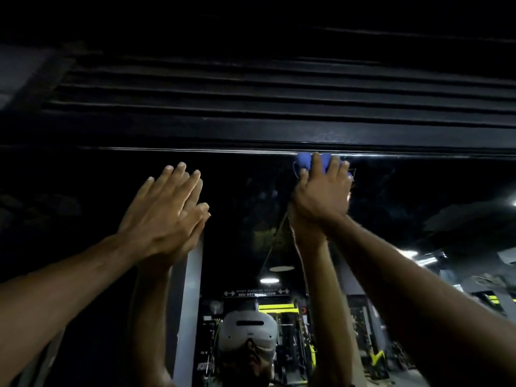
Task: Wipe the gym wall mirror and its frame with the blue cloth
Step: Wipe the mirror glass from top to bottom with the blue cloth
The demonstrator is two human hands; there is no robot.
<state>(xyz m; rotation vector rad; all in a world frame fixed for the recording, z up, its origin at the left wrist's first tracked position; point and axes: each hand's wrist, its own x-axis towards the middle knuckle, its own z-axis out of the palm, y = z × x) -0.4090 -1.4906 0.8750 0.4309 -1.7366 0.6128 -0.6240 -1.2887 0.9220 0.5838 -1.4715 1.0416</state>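
We see dark ribbed slats (279, 90) overhead, a lit ceiling lamp (269, 280), a grey pillar (190, 303), a dumbbell sign (256, 293) and yellow-trimmed weight racks (279, 310).

Reflected in the mirror (418, 191), well below the fingers (317, 163), a dark sign (255, 292) carries reversed white lettering. Only "WEIGHTS AFTER USE" is legible; the line above is blurred.

Both arms up, L hand (162, 216) flat w/ fingers (178, 174) straight, R hand (321, 196) curled round blue cloth (303, 162).
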